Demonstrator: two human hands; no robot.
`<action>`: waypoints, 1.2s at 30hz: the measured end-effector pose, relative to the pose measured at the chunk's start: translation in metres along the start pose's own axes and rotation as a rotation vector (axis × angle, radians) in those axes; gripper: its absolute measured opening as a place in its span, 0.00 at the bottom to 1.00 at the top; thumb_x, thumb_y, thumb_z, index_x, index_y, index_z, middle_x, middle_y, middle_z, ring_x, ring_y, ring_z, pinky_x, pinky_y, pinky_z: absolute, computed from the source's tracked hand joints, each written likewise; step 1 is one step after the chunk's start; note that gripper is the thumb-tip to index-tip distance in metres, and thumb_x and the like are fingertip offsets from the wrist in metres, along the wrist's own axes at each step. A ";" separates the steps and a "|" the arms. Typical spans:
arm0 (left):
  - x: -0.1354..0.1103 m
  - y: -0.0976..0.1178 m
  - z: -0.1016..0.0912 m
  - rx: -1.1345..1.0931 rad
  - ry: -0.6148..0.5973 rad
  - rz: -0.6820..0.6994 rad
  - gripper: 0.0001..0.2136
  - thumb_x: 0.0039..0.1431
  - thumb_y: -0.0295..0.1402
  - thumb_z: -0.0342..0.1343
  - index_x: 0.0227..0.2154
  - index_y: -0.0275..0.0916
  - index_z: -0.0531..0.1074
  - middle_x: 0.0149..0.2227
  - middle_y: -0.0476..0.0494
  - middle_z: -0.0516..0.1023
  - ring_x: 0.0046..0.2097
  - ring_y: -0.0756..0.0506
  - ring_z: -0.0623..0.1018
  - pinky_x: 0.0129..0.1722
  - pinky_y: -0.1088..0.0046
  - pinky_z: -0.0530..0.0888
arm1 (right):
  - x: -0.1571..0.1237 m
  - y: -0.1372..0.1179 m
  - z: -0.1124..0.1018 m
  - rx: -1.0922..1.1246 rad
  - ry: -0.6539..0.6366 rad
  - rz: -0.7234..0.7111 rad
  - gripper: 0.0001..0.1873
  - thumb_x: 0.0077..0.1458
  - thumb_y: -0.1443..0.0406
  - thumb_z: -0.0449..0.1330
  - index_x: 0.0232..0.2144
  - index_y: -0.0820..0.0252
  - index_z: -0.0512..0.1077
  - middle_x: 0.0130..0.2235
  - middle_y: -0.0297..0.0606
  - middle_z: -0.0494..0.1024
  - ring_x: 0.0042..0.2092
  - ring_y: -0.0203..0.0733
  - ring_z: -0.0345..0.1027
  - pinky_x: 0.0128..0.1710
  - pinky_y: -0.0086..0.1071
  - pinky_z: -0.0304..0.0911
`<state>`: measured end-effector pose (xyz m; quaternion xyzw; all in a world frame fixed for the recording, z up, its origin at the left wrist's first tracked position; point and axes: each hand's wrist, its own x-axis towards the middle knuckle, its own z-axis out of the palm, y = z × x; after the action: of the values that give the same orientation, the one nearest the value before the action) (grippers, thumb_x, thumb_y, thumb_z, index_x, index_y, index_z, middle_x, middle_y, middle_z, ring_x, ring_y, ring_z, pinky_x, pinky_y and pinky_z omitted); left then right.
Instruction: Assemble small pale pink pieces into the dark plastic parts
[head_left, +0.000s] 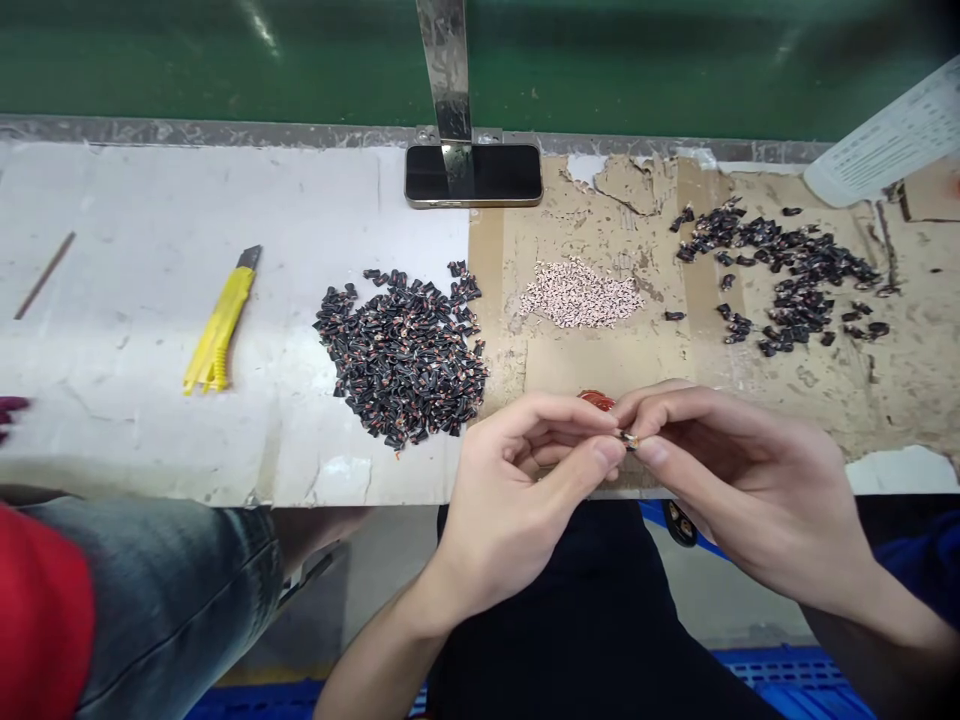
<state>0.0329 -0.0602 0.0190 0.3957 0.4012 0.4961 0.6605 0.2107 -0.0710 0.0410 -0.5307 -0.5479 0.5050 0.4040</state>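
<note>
Pinching tiny metal part (pixel 628 440) between left hand (pixel 521 490) and right hand (pixel 739 480) fingertips; long axis roughly level, left-right.

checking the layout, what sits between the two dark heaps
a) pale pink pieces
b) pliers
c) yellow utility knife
a, the pale pink pieces lie between the black heap on the left and the dark heap on the right.

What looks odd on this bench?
The cardboard is torn and peeling along its far edge, behind the pink pile. A stray dark piece also lies apart from the black heap.
</note>
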 end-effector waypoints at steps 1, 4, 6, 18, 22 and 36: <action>0.000 -0.001 0.000 -0.003 -0.001 0.001 0.06 0.59 0.22 0.68 0.34 0.40 0.81 0.30 0.48 0.86 0.28 0.50 0.86 0.32 0.83 0.85 | 0.000 -0.001 0.001 0.016 0.007 0.000 0.04 0.63 0.66 0.68 0.36 0.50 0.81 0.41 0.35 0.85 0.41 0.38 0.83 0.44 0.27 0.80; 0.001 -0.004 -0.002 -0.040 -0.008 0.002 0.06 0.60 0.21 0.68 0.34 0.39 0.81 0.31 0.48 0.87 0.29 0.50 0.86 0.33 0.83 0.85 | 0.002 -0.001 0.005 0.058 0.036 -0.013 0.04 0.63 0.67 0.68 0.35 0.51 0.80 0.38 0.35 0.85 0.39 0.38 0.83 0.42 0.27 0.81; 0.002 -0.007 -0.004 -0.089 -0.033 -0.005 0.06 0.61 0.21 0.68 0.36 0.39 0.82 0.32 0.48 0.88 0.30 0.51 0.87 0.35 0.83 0.85 | 0.002 -0.001 0.007 0.076 0.048 -0.017 0.04 0.63 0.67 0.68 0.35 0.52 0.80 0.39 0.36 0.85 0.40 0.39 0.83 0.43 0.28 0.81; 0.000 -0.015 -0.004 -0.392 -0.163 -0.106 0.06 0.65 0.25 0.68 0.39 0.44 0.83 0.38 0.51 0.89 0.35 0.55 0.86 0.39 0.85 0.83 | -0.004 0.007 0.009 -0.072 0.145 -0.315 0.15 0.60 0.76 0.65 0.44 0.52 0.77 0.41 0.33 0.85 0.44 0.37 0.83 0.44 0.26 0.79; -0.001 -0.016 -0.003 -0.399 -0.159 -0.128 0.07 0.65 0.24 0.68 0.39 0.45 0.84 0.38 0.51 0.89 0.35 0.55 0.86 0.40 0.85 0.83 | 0.000 0.008 0.007 -0.143 0.136 -0.392 0.14 0.58 0.77 0.65 0.42 0.55 0.79 0.39 0.33 0.85 0.42 0.36 0.81 0.44 0.27 0.77; 0.000 -0.008 0.012 -1.028 -0.114 -0.535 0.09 0.56 0.19 0.73 0.36 0.37 0.82 0.33 0.48 0.83 0.33 0.58 0.80 0.35 0.90 0.76 | 0.005 0.013 -0.026 0.290 0.305 -0.182 0.08 0.58 0.74 0.69 0.33 0.56 0.84 0.34 0.37 0.84 0.31 0.37 0.80 0.32 0.29 0.80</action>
<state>0.0470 -0.0630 0.0164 -0.0647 0.1589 0.4211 0.8907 0.2376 -0.0637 0.0319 -0.4858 -0.4476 0.4538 0.5981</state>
